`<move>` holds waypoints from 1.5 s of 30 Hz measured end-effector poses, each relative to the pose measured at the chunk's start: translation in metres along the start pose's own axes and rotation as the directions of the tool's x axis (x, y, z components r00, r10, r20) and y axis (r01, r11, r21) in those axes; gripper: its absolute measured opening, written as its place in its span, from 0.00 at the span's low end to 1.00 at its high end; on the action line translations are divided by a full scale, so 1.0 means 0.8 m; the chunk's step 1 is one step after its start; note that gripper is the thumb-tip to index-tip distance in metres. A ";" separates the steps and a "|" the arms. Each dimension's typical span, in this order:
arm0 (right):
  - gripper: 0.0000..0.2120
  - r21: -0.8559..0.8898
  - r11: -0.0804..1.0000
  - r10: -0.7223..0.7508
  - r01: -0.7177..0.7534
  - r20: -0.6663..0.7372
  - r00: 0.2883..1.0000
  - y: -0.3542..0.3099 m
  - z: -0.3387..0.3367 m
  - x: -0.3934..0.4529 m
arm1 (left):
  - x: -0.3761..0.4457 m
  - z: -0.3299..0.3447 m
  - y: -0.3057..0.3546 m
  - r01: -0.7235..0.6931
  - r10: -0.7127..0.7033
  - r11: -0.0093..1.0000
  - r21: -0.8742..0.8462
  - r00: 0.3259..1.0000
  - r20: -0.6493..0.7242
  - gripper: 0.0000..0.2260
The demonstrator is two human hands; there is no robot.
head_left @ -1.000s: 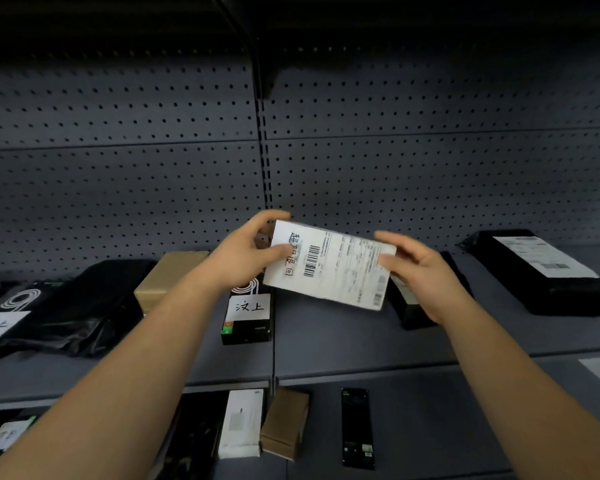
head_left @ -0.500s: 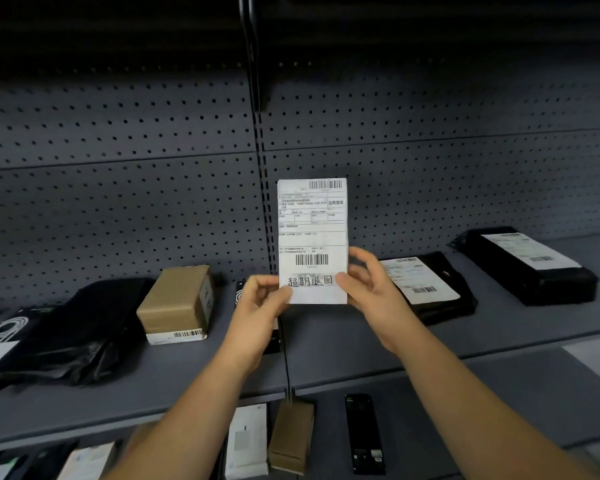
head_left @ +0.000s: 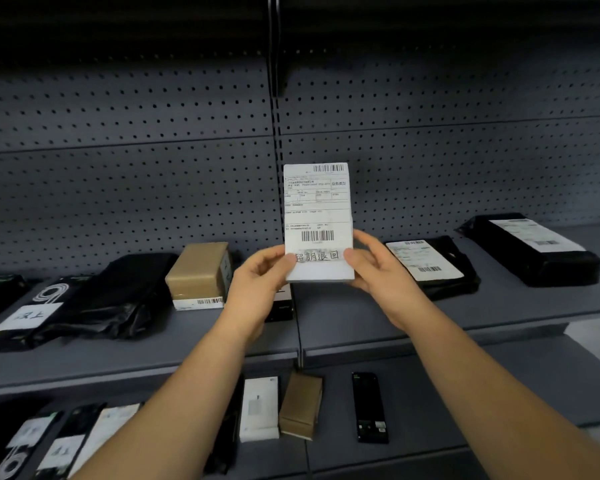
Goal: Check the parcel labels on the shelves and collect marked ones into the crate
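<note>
I hold a white parcel upright in front of the pegboard, its printed label with barcodes and a handwritten line of characters facing me. My left hand pinches its lower left edge and my right hand pinches its lower right edge. On the upper shelf lie a brown box, black bagged parcels on the left, and two black parcels with white labels on the right. No crate is in view.
The lower shelf carries a white box, a small brown box, a slim black box and several labelled parcels at the left. A grey pegboard wall backs the shelves.
The white parcel was turned from lying slanted to standing upright with the label facing me. Both hands shifted to its lower edges, and the view came closer.
</note>
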State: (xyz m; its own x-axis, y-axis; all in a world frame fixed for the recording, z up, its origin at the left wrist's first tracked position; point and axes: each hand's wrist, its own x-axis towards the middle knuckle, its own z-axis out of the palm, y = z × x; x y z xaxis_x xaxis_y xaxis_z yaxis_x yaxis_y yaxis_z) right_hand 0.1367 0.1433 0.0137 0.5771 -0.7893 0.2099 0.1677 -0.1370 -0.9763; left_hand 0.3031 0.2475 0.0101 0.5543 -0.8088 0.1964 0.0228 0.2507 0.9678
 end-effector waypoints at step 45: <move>0.18 -0.028 0.988 -0.010 -0.151 -0.994 0.113 -0.050 -0.126 -0.736 | -0.423 0.371 -0.070 -0.476 0.208 0.860 -0.182 0.002 0.978 0.24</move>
State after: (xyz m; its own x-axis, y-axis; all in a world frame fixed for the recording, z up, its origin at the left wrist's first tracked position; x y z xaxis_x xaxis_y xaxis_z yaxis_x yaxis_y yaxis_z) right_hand -0.2902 0.5529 -0.0765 -0.7307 -0.6824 -0.0191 0.0563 -0.0323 -0.9979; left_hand -0.1329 0.3493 -0.0639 -0.8080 -0.4695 0.3560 -0.0924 0.6977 0.7104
